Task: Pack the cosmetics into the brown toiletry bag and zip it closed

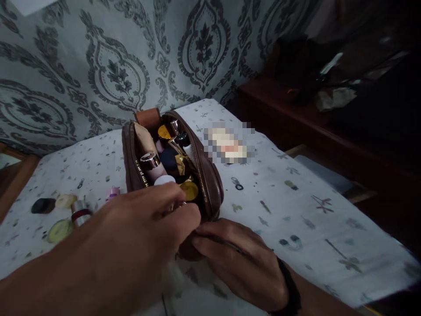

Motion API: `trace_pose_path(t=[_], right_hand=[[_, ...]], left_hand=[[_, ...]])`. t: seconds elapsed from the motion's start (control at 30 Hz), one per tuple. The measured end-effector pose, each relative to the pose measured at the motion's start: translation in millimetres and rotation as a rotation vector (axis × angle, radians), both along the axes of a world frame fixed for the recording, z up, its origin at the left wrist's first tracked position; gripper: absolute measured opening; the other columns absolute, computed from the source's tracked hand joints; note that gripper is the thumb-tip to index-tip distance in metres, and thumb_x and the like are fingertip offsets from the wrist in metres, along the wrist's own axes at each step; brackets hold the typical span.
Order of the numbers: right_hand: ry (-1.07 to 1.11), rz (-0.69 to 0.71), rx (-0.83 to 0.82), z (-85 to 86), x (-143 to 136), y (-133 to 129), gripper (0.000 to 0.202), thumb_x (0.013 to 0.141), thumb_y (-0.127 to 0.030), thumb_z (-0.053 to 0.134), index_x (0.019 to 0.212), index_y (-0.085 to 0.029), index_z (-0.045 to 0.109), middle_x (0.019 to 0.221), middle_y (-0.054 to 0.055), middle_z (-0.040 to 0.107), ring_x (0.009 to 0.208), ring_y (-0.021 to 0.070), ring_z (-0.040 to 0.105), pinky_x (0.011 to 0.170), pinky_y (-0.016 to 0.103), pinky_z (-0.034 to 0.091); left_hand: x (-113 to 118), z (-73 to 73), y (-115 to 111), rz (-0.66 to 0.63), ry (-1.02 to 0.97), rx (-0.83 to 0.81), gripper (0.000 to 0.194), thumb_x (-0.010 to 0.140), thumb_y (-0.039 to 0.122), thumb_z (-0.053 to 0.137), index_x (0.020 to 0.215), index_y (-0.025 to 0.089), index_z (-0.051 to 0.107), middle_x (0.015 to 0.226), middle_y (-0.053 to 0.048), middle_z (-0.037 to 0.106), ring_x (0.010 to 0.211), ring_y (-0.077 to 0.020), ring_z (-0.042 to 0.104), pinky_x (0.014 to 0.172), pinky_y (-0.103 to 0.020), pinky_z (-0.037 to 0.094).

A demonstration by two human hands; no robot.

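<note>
bench (pixel 279 206) w/ white printed cloth | brown zip bag (pixel 213 184), wide open | little cosmetic containers (pixel 81 213) scattered left | some pixelated thing (pixel 230 144) right of bag

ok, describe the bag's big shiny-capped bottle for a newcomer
On the printed white cloth, find the open brown bag. Inside, by the left zipper, is a pale bottle. Its broad, shiny metallic cap sets it apart from the white lid beside it.

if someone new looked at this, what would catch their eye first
Probably the open brown zippered pouch in the middle, crammed with shiny-capped containers, with the left hand and right hand at its near end. Behind it, the wall's bold damask pattern stands out. A pixelated item on the printed cloth beside the pouch also draws attention.
</note>
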State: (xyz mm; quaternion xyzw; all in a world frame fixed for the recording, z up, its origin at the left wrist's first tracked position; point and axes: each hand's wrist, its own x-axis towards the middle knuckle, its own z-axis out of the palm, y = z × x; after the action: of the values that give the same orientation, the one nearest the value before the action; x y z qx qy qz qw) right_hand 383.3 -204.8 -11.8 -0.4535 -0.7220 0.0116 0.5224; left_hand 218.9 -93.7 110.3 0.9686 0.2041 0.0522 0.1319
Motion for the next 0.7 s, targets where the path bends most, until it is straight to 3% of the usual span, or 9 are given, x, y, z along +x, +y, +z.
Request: trace_pose_path(t=[0.13, 0.43, 0.7], right_hand=[[-0.008, 0.057, -0.050, 2.9, 1.0, -1.1, 0.019, 0.095, -0.013, 0.049, 0.106, -0.013, 0.065, 0.100, 0.010, 0.071, 0.089, 0.0138, 0.069, 0.079, 0.024, 0.059], [0.004, 0.076, -0.054, 4.9, 4.1, -2.2, 0.020, 0.096, -0.012, 0.049, 0.107, -0.012, 0.066, 0.101, 0.010, 0.070, 0.094, 0.0138, 0.068, 0.082, 0.024, 0.059], [0.000, 0.024, -0.011, 3.3, 1.7, -3.0, 0.025, 0.091, -0.005, 0.048, 0.108, -0.014, 0.065, 0.103, 0.009, 0.070, 0.095, 0.0126, 0.069, 0.082, 0.021, 0.059]], left_hand=[[12.8, -2.6, -2.7, -0.151, 0.075, 0.009, 0.022, 0.089, 0.016, 0.045, 0.095, 0.021, 0.066, 0.086, -0.004, 0.064, 0.069, -0.0147, 0.061, 0.060, -0.024, 0.052], [19.5, -3.7, -3.6, -0.146, 0.201, 0.152, 0.021, 0.085, 0.012, 0.045, 0.088, 0.017, 0.065, 0.086, -0.003, 0.061, 0.058, -0.0129, 0.054, 0.042, -0.024, 0.036], [20.7, -9.9, -4.2, -0.075, 0.178, 0.090, 0.016, 0.088, 0.023, 0.047, 0.083, 0.024, 0.062, 0.081, -0.003, 0.060, 0.062, -0.0162, 0.056, 0.056, -0.027, 0.051]])
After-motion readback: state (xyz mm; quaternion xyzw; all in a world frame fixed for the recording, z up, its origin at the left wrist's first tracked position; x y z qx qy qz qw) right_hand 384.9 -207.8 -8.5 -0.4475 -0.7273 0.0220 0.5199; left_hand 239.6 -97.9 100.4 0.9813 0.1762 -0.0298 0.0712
